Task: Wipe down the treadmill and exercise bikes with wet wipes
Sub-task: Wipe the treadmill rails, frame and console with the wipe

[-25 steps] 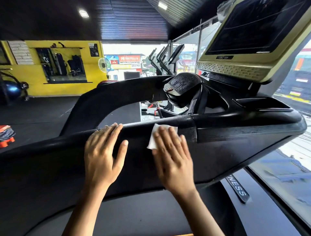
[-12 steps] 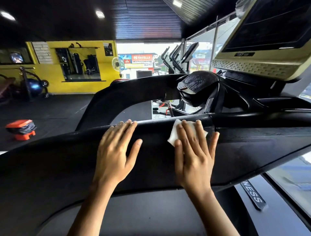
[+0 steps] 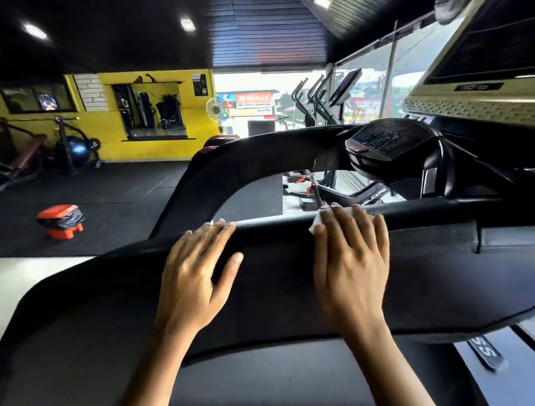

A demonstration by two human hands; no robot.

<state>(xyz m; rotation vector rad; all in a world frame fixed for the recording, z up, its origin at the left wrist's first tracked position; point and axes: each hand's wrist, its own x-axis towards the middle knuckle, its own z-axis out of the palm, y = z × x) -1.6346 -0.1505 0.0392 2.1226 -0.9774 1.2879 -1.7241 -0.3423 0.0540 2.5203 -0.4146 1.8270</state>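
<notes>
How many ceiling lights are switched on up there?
3. The left light is near the frame's corner, the middle light left of centre, the right light cut by the top edge. Others may be out of view.

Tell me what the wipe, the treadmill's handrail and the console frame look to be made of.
Wipe: thin white nonwoven fabric or paper, by its soft crumpled corner. Handrail: black moulded plastic or rubbery coating, matt with a faint sheen along its top. Console frame: champagne-gold, satin finish, perforated grille; painted plastic or metal, cannot tell.
</notes>
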